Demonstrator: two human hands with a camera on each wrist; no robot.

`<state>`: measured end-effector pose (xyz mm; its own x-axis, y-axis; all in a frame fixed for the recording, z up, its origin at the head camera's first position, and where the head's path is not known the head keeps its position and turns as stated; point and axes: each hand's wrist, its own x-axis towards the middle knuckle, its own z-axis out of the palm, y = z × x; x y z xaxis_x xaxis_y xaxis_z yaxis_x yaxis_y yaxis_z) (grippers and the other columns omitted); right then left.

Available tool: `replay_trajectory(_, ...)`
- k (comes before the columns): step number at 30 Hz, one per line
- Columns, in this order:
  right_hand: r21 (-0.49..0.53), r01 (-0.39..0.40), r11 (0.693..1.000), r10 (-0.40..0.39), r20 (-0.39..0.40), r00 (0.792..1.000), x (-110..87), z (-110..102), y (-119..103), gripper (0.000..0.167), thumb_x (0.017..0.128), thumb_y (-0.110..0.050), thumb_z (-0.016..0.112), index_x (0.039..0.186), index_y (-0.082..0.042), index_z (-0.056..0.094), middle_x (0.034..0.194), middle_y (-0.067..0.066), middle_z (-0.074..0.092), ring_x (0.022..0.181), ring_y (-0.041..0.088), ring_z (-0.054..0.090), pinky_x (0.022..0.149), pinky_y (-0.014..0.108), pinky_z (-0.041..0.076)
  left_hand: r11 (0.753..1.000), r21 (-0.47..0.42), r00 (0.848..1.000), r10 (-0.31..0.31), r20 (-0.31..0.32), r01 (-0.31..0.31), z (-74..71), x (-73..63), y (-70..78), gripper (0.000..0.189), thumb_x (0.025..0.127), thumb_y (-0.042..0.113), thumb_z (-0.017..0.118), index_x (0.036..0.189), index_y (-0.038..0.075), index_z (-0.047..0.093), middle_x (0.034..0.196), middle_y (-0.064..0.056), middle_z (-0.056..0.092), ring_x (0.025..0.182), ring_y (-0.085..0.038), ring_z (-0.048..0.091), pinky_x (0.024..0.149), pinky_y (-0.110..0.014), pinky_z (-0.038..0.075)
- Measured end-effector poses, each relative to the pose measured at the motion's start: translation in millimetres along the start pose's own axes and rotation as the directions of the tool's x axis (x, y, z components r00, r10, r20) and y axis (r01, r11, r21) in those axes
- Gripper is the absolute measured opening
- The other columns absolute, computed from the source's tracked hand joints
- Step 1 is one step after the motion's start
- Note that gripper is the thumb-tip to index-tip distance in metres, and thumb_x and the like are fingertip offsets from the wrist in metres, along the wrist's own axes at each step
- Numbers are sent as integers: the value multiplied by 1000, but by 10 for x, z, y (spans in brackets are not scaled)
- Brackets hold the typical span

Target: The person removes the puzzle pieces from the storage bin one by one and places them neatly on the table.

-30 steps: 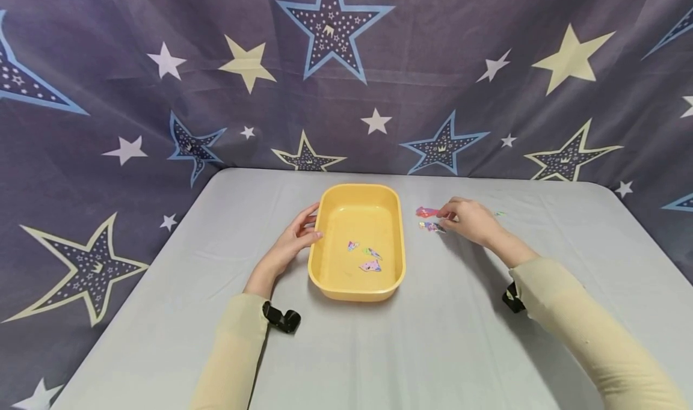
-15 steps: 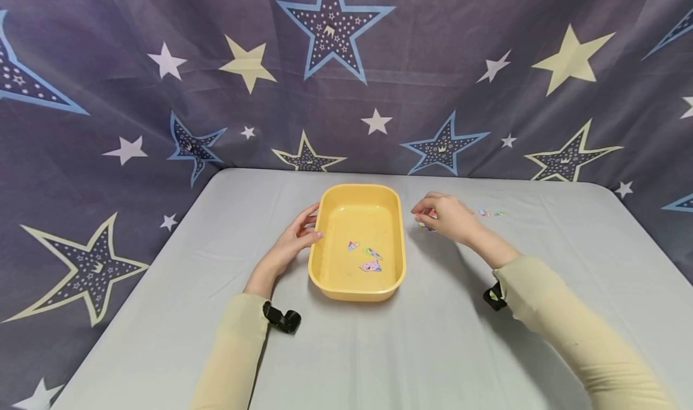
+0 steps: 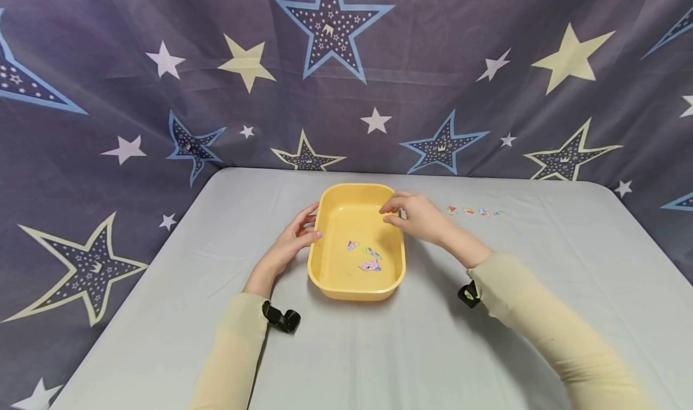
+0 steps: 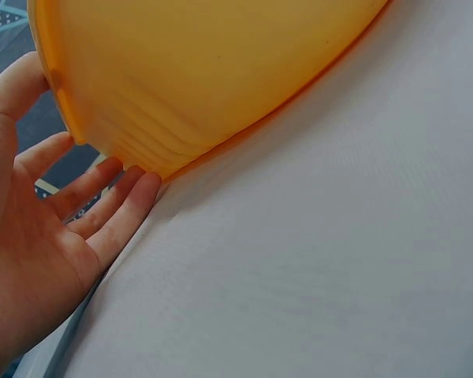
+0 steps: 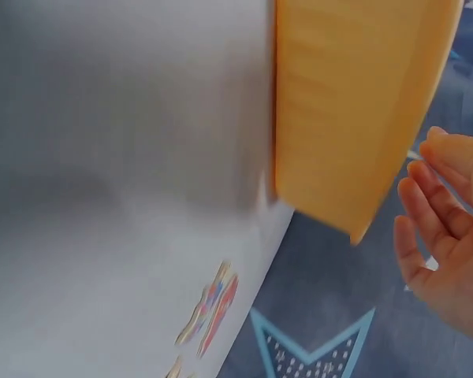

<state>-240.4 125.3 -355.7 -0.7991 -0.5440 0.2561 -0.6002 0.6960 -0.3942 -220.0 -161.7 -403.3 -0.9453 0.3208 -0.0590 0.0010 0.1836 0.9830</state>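
Note:
A yellow plastic basin (image 3: 357, 235) stands on the table with 3 small colourful flat pieces (image 3: 370, 266) on its floor. My left hand (image 3: 295, 235) holds the basin's left side, thumb over the rim and fingers against the outer wall, as the left wrist view also shows. My right hand (image 3: 417, 216) is over the right rim, its fingertips above the inside of the basin. In the right wrist view a thin pale edge (image 5: 413, 155) shows between thumb and fingertip, like a small flat piece pinched edge-on; its print is hidden.
A row of several small printed pieces (image 3: 468, 211) lies on the table to the right of the basin. The right wrist view shows two longer pieces (image 5: 218, 315) side by side on the cloth. A star-patterned curtain (image 3: 330, 97) rises behind the grey-covered table (image 3: 346, 350).
My right hand has moved left, from over the pieces on the table to over the basin's right rim, uncovering the row behind it. The left hand and basin have stayed put.

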Motion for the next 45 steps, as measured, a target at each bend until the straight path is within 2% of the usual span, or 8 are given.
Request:
replay_trajectory(7, 17, 56, 998, -58, 89, 994, 116, 169, -177, 20, 83, -19, 66, 100, -10, 69, 97, 1, 62, 88, 16, 57, 78, 31, 47, 1000, -8, 1000, 1, -3, -1, 0, 6, -11, 66, 86, 11, 55, 144, 20, 25, 139, -18, 34, 115, -29, 45, 91, -37, 43)
replay_trajectory(14, -30, 97, 995, -89, 211, 973, 216, 346, -324, 24, 82, -23, 67, 103, -12, 69, 99, 0, 63, 93, 15, 57, 83, 31, 47, 1000, -9, 1000, -4, 4, 4, -2, -1, -25, 67, 86, 13, 56, 145, 20, 24, 139, -18, 33, 117, -31, 44, 90, -34, 43)
replay_trajectory(23, -70, 139, 988, -117, 255, 960, 265, 473, -372, 23, 81, -21, 67, 102, -13, 69, 97, 0, 62, 87, 14, 58, 80, 30, 46, 1000, -11, 1000, -1, 9, 1, -12, 4, -23, 67, 86, 14, 56, 144, 21, 24, 140, -18, 32, 115, -28, 44, 87, -30, 43)
replay_trajectory(31, -77, 94, 993, -64, 321, 945, 308, 534, -393, 27, 80, -25, 68, 105, -15, 68, 95, -2, 61, 86, 13, 55, 82, 30, 44, 1000, -9, 1000, 0, 11, 0, -6, 9, -16, 67, 86, 14, 56, 145, 20, 24, 139, -19, 32, 115, -28, 44, 88, -31, 43)
replay_trajectory(38, -120, 97, 988, -47, 366, 930, 327, 581, -404, 24, 80, -24, 69, 102, -17, 70, 97, -2, 61, 90, 13, 55, 86, 30, 44, 1000, -6, 1000, -5, 5, 5, 0, 8, 0, 67, 86, 12, 55, 145, 21, 24, 139, -19, 32, 116, -30, 44, 90, -34, 42)
replay_trajectory(45, -130, 102, 986, -47, 371, 928, 321, 611, -404, 18, 78, -19, 71, 96, -17, 71, 95, -3, 60, 89, 13, 56, 88, 30, 44, 1000, -15, 1000, -1, 9, 2, 3, 10, -9, 66, 87, 12, 55, 145, 20, 24, 139, -19, 32, 118, -33, 44, 90, -33, 42)
